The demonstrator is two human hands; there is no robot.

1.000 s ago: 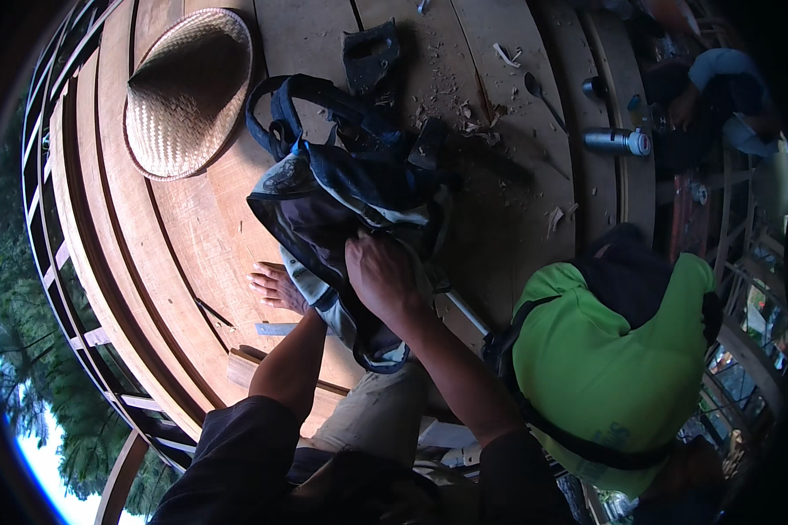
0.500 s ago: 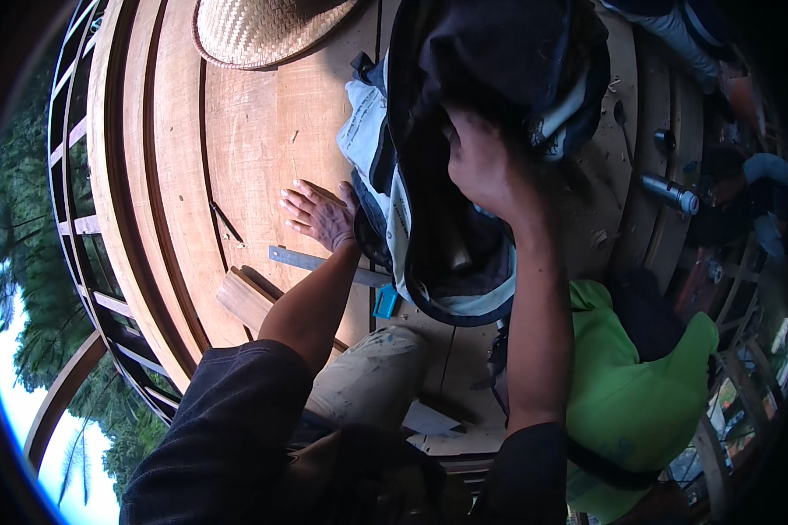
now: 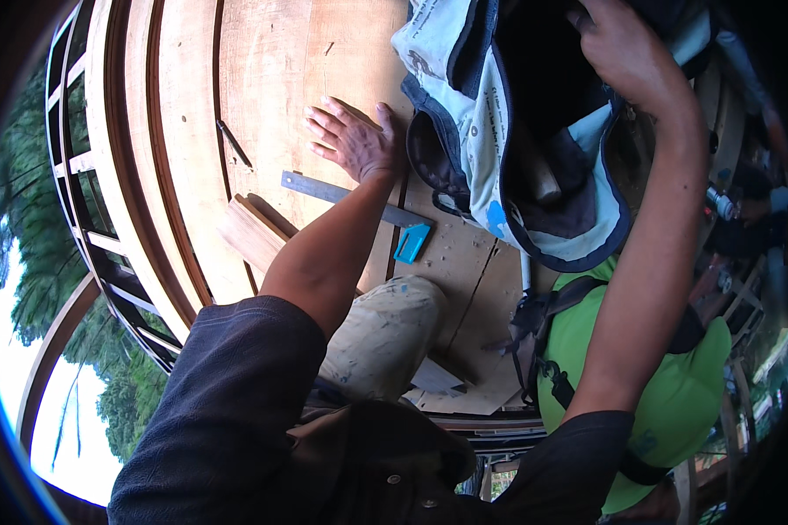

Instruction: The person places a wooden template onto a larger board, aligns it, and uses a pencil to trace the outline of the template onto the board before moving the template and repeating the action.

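Left hand (image 3: pixel 356 143) splayed on grainy planks (image 3: pixel 267 70); right hand (image 3: pixel 626 51) curled at cloth bag (image 3: pixel 538 114), grip unclear

Room above left planks (image 3: pixel 271 79), bag (image 3: pixel 521 122) blocking right

Left hand (image 3: pixel 355 143) flat, splayed wide — right hand (image 3: pixel 623 51) farther forward, bent inward

Wooden planking (image 3: pixel 271 70), upper left — brightly lit; slatted railing (image 3: pixel 80 164) down left edge — trees (image 3: pixel 131 394) beyond, white sky (image 3: pixel 83 464) lower left; right edge dim.
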